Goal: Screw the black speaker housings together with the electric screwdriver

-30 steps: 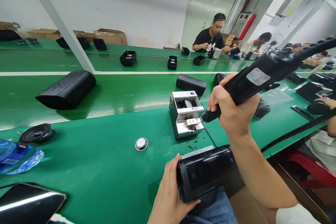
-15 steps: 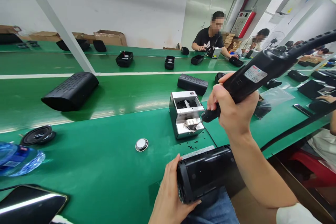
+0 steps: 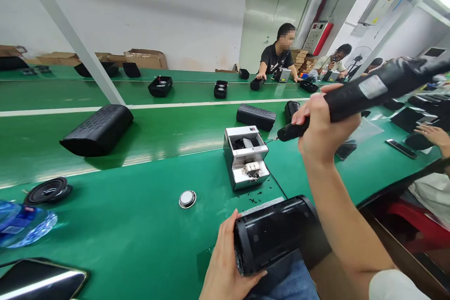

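Note:
My right hand point(image 3: 325, 129) is wrapped round a black electric screwdriver point(image 3: 355, 96), held up above the bench with its bit pointing left. The bit's tip is beside the upper right edge of a silver screw feeder point(image 3: 248, 159); whether it carries a screw is too small to tell. My left hand point(image 3: 227, 262) grips the left end of a glossy black speaker housing point(image 3: 277, 234), which lies at the bench's front edge over my lap. Several tiny black screws point(image 3: 256, 199) are scattered in front of the feeder. Left of them lies a round silver disc point(image 3: 187, 198).
On the left are a black speaker driver point(image 3: 47, 191), a blue-tinted bottle point(image 3: 24, 222) and a dark-screened phone point(image 3: 38, 281). Black speaker shells point(image 3: 98, 129) stand along the green bench point(image 3: 140, 225). Co-workers sit across and to the right; a co-worker's hand point(image 3: 434, 135) shows at right.
My right hand has raised the screwdriver up and to the right, so its tip has left the feeder's front block. My left hand keeps the speaker housing in place. The view has shifted slightly.

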The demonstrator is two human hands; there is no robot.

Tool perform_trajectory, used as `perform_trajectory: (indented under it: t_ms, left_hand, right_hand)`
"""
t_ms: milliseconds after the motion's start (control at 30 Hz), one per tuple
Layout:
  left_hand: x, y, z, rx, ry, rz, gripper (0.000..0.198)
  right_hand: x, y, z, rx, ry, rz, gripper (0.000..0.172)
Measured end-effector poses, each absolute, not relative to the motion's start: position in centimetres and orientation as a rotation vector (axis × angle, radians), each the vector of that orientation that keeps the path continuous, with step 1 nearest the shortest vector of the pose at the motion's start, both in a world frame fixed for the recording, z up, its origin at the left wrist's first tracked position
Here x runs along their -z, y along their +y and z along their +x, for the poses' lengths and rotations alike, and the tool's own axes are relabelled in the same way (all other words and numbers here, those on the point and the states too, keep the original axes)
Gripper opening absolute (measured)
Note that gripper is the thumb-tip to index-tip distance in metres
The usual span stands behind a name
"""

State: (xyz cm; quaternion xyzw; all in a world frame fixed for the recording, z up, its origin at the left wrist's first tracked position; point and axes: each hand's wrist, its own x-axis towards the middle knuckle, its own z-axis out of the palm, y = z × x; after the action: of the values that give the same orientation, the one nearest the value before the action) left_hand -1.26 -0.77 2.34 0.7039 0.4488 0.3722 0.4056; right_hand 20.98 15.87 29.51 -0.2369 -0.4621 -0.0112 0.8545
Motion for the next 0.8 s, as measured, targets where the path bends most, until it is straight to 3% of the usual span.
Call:
perform_trajectory:
  t_ms: [133,267,800]
  left_hand:
    - [-2.2,-0.8,-1.2,-0.939,1.122,1.765,0.136]
    - [-2.5,-0.8,-1.3,-0.931,1.131,1.747,0.134]
    - [-2.4,-0.7,-1.6,-0.895,1.108,1.781,0.139]
  right_hand:
    - [-30.2,13.0,21.0,0.003,-0.947,-0.437,0.020]
    - [-30.0,11.0,20.1,-0.237,-1.116,-0.565,0.017]
    - [-26.9,13.9,18.4,-0.412,-1.131,-0.875,0.014]
